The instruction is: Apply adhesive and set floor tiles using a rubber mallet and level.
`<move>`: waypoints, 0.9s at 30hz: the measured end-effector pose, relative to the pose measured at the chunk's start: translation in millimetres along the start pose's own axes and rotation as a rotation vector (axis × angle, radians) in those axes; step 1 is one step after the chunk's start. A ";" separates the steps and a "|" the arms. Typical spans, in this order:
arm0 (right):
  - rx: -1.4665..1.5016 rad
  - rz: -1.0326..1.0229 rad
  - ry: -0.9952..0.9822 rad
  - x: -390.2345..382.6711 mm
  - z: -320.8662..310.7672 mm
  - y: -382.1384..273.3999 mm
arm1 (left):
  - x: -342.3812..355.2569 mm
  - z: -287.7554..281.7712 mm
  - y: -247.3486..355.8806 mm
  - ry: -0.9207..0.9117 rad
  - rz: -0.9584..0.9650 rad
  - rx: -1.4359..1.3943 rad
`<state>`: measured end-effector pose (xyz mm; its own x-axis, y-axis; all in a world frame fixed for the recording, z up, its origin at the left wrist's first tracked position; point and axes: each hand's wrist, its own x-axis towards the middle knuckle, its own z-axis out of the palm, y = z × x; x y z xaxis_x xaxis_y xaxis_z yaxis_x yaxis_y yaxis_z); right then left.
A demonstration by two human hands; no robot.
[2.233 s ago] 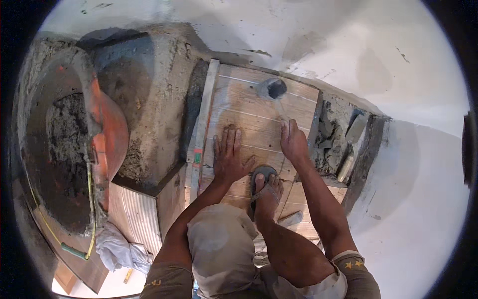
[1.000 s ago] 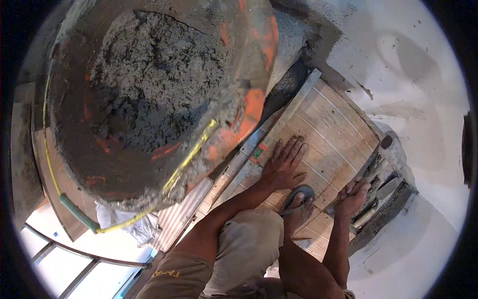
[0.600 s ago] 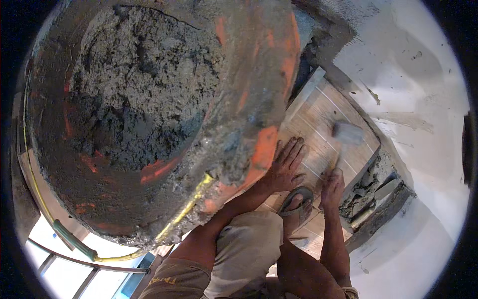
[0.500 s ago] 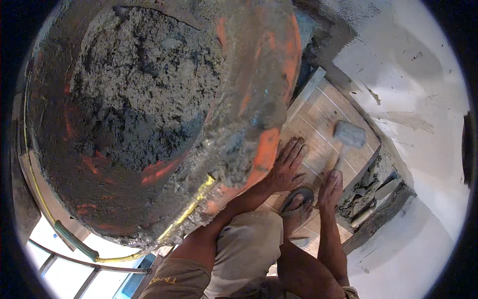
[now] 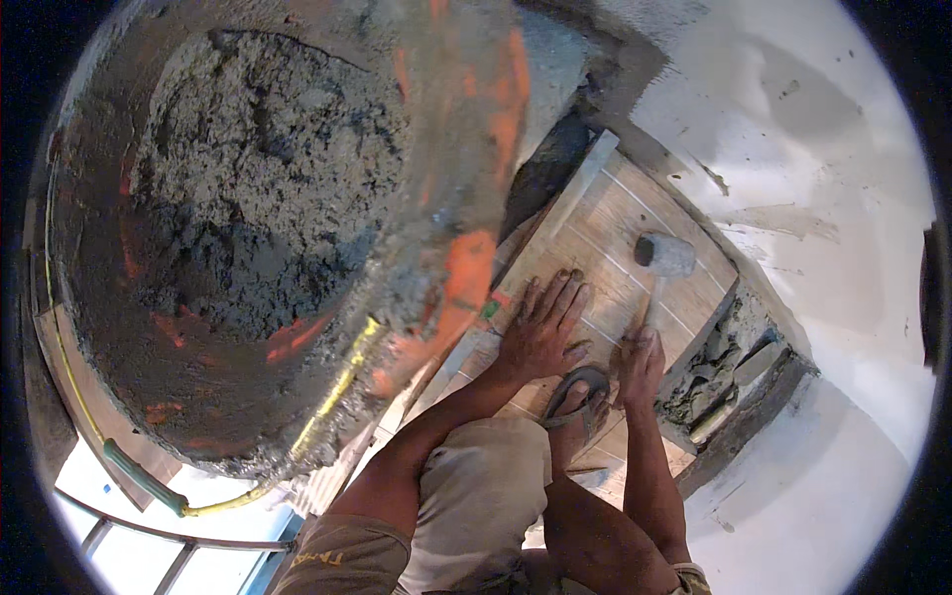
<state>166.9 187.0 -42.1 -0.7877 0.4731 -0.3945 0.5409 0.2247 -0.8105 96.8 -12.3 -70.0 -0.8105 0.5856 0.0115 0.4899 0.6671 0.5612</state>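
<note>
My left hand [image 5: 541, 327] lies flat on the wood-look tile [image 5: 595, 243], its fingers stretched out and pointing away from me. It presses near the tile's left edge, beside the mortar-smeared orange tub. My right hand [image 5: 640, 367] is closed round the handle of a mallet [image 5: 670, 256] with a grey, blocky head. That head is over the tile, right of and a little beyond my left hand; whether it touches the surface I cannot tell. One sandalled foot [image 5: 575, 409] rests between my two hands.
A large orange tub [image 5: 464, 278], caked and filled with grey mortar [image 5: 278, 149], takes up the left. Right of the tile is a mortar-filled gap [image 5: 729, 367] holding a trowel [image 5: 759, 363], next to the white wall [image 5: 833, 198]. A green-handled yellow cord [image 5: 144, 476] hangs at lower left.
The view has shifted, so the tub sits farther left and more of the tile's left edge shows. The mallet's head has turned slightly. My left hand stays flat on the tile.
</note>
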 end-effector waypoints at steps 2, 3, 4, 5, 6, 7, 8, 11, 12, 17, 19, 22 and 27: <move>0.037 -0.050 -0.015 -1.0 -10.4 26.6 | 5.5 -0.6 7.1 -0.016 -0.004 -0.017; -0.008 -0.072 0.033 -3.6 -14.5 52.8 | 9.6 -0.2 11.6 -0.039 -0.017 -0.027; -0.042 -0.092 0.070 -4.3 -10.8 52.3 | 7.1 -0.7 8.0 -0.034 -0.004 -0.028; -0.154 -0.030 0.071 -13.6 -11.5 46.7 | 2.8 -0.9 4.9 -0.024 -0.012 -0.026; -0.156 -0.034 0.084 -16.9 -12.1 51.0 | -0.6 0.2 2.7 -0.015 -0.020 -0.026; -0.190 0.045 0.073 -22.5 -17.2 53.8 | 2.8 -0.4 5.9 -0.002 -0.012 -0.016; -0.224 0.125 0.063 -28.2 -23.7 56.9 | 5.7 -0.7 9.0 0.004 0.011 -0.021; -0.316 0.040 0.133 -46.3 -25.6 40.8 | 6.5 -4.9 7.6 0.015 0.023 -0.015; -0.392 -0.023 0.158 -51.2 -23.8 34.7 | 5.4 -6.2 5.2 0.014 0.022 -0.002; -0.489 -0.042 0.083 -61.4 -49.3 32.6 | 0.3 -3.0 2.0 -0.001 0.068 0.042; -0.448 -0.033 0.070 -67.2 -60.5 38.1 | -6.4 2.5 -8.4 0.087 0.182 -0.047; -0.446 -0.029 0.359 -70.5 -104.7 71.6 | -22.3 -0.6 -3.6 0.254 0.238 -0.137; -0.618 0.149 0.611 -78.8 -183.7 110.0 | -32.3 -67.4 22.6 0.323 -0.143 0.104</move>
<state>342.6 330.9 -20.7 -0.4965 0.8674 -0.0341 0.8275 0.4611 -0.3204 112.5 -47.1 -1.9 -0.9247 0.3182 0.2090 0.3807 0.7845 0.4895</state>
